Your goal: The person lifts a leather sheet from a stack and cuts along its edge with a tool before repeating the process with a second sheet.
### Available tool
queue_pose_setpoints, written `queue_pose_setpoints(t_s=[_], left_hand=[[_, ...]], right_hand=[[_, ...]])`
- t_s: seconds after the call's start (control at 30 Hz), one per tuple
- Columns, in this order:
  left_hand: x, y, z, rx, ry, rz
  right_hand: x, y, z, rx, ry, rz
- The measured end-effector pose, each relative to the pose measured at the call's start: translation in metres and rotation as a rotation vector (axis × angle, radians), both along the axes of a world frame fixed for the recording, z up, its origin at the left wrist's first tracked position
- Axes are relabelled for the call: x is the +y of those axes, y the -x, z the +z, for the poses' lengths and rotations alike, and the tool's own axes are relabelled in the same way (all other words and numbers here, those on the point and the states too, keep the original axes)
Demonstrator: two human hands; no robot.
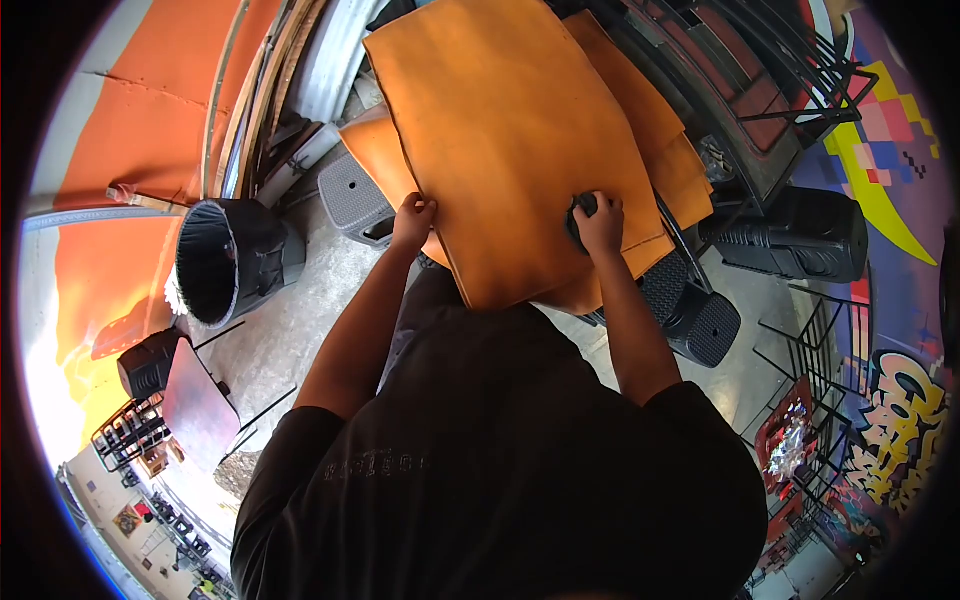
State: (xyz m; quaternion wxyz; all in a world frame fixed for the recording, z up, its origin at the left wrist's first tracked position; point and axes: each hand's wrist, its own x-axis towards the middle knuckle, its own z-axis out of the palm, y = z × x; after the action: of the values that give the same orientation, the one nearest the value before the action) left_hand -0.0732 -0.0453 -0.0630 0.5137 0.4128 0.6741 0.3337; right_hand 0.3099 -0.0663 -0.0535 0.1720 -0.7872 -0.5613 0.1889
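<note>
A large orange-tan sheet [500,130], like leather, lies in front of me on top of other orange sheets [660,150]. At its left edge is my left hand [413,221], the fingers closed on the border of the sheet. My right hand [600,224] rests on the lower right part of the sheet, its fingers wrapped round a dark wad [577,218], perhaps a cloth. The wad touches the sheet's surface. What supports the sheets is mostly hidden beneath them.
A black round bin [240,260] stands at the left, beside a grey stool [352,195]. Right of the sheets are a black speaker-like case [800,235], a dark stool [705,325] and metal frames [750,80]. A small table [198,405] is lower left.
</note>
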Motion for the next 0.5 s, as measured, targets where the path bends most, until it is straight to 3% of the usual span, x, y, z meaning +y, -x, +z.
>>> queue_pose_setpoints(t_s=[0.1,0.27,0.37,0.43,0.5], left_hand=[[-0.001,-0.002,0.009,0.041,0.030,-0.012],[0.000,-0.002,0.005,0.024,0.038,0.010],[0.001,0.000,-0.002,0.038,0.038,-0.009],[0.002,0.002,-0.002,0.029,0.043,-0.005],[0.001,0.002,-0.004,-0.004,0.054,-0.013]], right_hand=[[0.004,-0.010,-0.009,-0.027,-0.076,-0.007],[0.039,-0.051,-0.003,-0.067,0.104,-0.155],[0.060,-0.091,-0.016,-0.153,0.036,-0.169],[0.070,-0.099,-0.002,-0.157,0.231,-0.284],[0.067,-0.088,-0.002,-0.159,0.241,-0.302]])
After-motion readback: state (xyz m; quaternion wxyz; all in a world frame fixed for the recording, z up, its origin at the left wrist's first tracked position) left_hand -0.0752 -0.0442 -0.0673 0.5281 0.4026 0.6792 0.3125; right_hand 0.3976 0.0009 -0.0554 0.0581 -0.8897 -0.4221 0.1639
